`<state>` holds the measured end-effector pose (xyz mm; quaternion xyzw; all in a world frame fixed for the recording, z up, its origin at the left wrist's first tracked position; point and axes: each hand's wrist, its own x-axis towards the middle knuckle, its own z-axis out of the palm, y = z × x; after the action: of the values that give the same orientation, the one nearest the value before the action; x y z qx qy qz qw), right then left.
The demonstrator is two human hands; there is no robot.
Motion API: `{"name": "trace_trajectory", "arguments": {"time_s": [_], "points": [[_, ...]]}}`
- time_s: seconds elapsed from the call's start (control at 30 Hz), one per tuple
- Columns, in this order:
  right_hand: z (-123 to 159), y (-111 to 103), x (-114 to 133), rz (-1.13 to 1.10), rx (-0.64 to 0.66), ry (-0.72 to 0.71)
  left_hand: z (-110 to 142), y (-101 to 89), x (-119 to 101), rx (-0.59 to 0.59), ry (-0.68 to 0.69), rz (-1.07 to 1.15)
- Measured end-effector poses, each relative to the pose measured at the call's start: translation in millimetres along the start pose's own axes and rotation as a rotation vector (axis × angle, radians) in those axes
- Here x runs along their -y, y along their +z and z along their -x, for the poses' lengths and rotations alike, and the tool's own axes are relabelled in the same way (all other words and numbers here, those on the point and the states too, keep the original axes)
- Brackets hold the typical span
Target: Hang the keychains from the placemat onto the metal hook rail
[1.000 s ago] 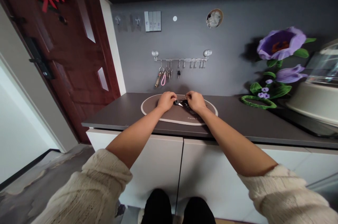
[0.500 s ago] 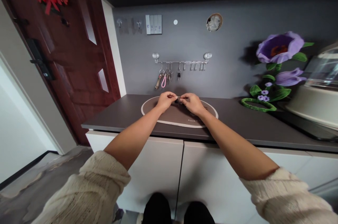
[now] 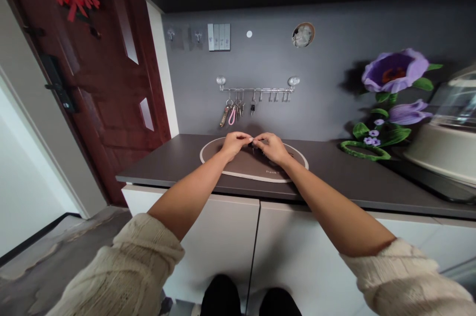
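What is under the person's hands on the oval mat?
The left hand and right hand pinch a small dark object over the oval mat; they hide most of it.

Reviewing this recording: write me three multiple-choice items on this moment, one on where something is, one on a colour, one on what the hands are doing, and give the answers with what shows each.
1. Where is the metal hook rail?
A. On the door
B. On the grey wall above the counter
C. On the cabinet front

2. What colour is the looped strap hanging from the rail?
A. Pink
B. Green
C. Blue

3. What are the hands doing?
A. Lying flat and apart
B. Gripping the rail
C. The left hand and right hand meet above the oval mat, fingers around a small dark item

Answers:
1. B, the rail is fixed to the wall.
2. A, the loop shows pink.
3. C, both hands are together at the mat's middle.
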<state>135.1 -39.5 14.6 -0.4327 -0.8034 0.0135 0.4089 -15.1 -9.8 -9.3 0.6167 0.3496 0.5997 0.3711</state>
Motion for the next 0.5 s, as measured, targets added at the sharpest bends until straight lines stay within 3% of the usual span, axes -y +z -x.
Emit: {"name": "trace_trajectory", "arguments": {"time_s": [0.5], "points": [[-2,2,-10,-0.066,-0.055,0.082,4,4.9,-7,0.013,-0.021,0.034]]}}
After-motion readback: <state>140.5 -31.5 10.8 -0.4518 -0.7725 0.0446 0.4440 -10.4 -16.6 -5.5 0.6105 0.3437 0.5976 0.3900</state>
